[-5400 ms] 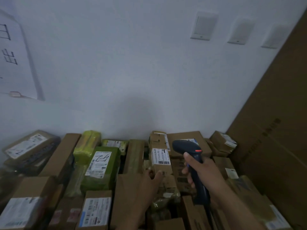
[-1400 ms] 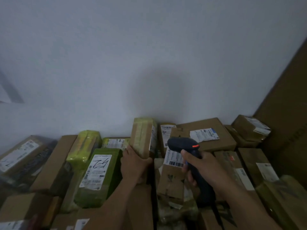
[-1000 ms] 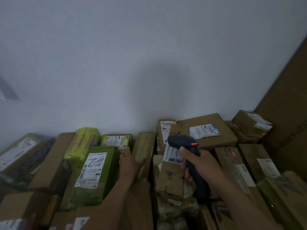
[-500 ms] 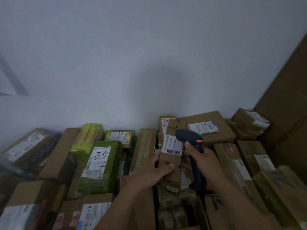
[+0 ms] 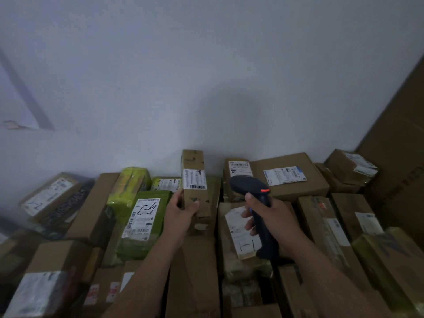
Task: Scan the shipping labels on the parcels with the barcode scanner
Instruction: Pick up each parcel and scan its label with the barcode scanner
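Observation:
A pile of cardboard and green-wrapped parcels fills the lower half of the view. My left hand (image 5: 181, 211) grips a narrow brown parcel (image 5: 194, 177), lifted on end above the pile, its white barcode label (image 5: 194, 179) facing me. My right hand (image 5: 267, 220) holds a dark barcode scanner (image 5: 251, 188) with an orange button, its head just right of that parcel. Below the scanner lies a box with a white label marked "1-1" (image 5: 241, 232).
A white wall rises right behind the pile. A tall cardboard sheet (image 5: 399, 145) leans at the right. A green parcel (image 5: 142, 223) with a handwritten label lies left of my hand. A wide flat box (image 5: 291, 177) sits at the back right.
My left hand has lifted the narrow brown parcel up and to the left, uncovering the "1-1" labelled box beneath. The scanner has stayed close to where it was.

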Demonstrator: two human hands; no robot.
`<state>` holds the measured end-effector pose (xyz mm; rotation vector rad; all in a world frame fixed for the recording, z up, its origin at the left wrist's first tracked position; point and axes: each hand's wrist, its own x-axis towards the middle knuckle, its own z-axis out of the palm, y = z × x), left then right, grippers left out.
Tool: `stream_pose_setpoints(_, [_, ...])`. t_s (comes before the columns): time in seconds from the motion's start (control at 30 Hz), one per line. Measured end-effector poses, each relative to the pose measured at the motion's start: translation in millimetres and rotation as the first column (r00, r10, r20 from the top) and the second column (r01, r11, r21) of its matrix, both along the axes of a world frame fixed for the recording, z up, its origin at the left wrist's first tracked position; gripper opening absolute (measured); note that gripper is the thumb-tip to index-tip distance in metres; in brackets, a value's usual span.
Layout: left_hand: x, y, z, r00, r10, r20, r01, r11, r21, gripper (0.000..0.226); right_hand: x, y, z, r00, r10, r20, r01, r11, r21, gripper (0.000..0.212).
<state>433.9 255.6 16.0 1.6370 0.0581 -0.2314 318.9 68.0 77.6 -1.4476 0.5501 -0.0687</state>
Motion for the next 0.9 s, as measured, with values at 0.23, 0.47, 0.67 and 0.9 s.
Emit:
stream_pose_setpoints(0.23, [18.8, -10.0, -32.5, 0.976, -0.214, -0.047, 0.212, 0.872, 0.440, 0.057, -7.4, -5.3, -2.6, 0.999, 0.042, -0.014, -0.043, 0.998, -0.036, 0.030])
stream_pose_setpoints(0.47, [-2.6, -2.1, -22.0, 0.929, -0.346, 0.129, 0.186, 0.741, 0.646, 0.041, -24.7, 1.3, 3.6, 0.994, 0.100, -0.045, -0.105, 0.986, -0.128, 0.028])
stream_pose_setpoints(0.67, [-98.8, 34.2, -26.4, 0.973, -0.197, 0.121, 0.056, 0.710, 0.702, 0.069, -67.2, 25.6, 8.2, 0.997, 0.056, -0.053, -0.062, 0.991, -0.115, 0.032])
stream_pose_setpoints(0.9, [-169.2, 37.5, -45.0, 0.990, -0.134, -0.046, 0.109, 0.515, 0.850, 0.124, -116.0, 58.1, -1.7, 0.996, -0.030, -0.085, 0.020, 0.993, -0.115, 0.038])
